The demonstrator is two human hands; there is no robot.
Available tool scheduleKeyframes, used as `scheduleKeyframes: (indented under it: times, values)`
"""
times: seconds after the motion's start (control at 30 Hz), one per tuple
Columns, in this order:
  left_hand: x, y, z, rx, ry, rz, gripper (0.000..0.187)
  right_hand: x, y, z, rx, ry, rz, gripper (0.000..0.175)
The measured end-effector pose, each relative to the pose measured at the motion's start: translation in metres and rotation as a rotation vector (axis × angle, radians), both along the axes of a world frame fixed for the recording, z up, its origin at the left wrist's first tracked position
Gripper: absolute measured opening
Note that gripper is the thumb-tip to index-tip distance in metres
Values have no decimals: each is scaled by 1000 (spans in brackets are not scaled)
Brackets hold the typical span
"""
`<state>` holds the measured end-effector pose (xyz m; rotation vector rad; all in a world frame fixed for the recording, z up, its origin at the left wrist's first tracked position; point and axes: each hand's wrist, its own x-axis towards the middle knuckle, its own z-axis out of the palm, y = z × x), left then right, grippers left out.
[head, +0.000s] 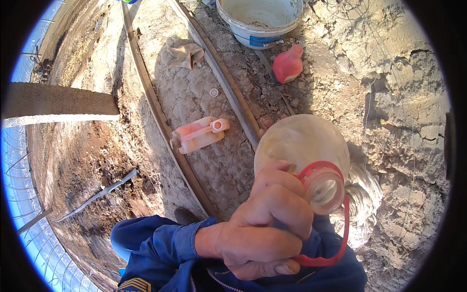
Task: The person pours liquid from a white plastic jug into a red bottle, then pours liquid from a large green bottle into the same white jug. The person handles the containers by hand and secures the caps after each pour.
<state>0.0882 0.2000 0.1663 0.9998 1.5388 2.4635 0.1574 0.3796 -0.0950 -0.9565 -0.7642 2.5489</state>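
Observation:
My left hand (pixel 270 226) grips the red plastic carrying handle (pixel 341 252) of a large translucent plastic bottle (pixel 303 140). Its uncapped mouth faces up towards me, with the red collar around the neck. Only the fingertips of my right hand (pixel 268 125) show, against the far left side of the bottle; the rest is hidden behind it. On the soil to the left lies a plastic jug (pixel 199 135) with pink residue, its open mouth upward. A small round ring or cap (pixel 214 92) lies beyond it. A pink-red plastic bottle (pixel 288 65) sits farther off.
A dirty white bucket (pixel 259 27) stands at the top. Two long narrow rails (pixel 219 69) (pixel 157 106) cross the ground. A crumpled cloth (pixel 184 55) lies between them. At left are a post (pixel 62 102) and a stick (pixel 98 194); cracked dry soil is at right.

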Motion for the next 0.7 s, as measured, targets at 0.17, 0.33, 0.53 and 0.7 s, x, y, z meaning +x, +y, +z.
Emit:
scheduleKeyframes:
  times: [0.17,0.33,0.53,0.7]
  values:
    - [-6,4,-26,-90,133,283,28,-2,6,1,23,-24,59,55]
    - [-11,-15,-41,-276,163,326,23,-6,11,4,56,-52,123,56]
    - [16,-29,-64,-375,41,511,24,-8,20,9,110,-90,210,56]
    - [27,-37,-90,-409,-89,505,32,-11,23,13,144,-111,247,57]
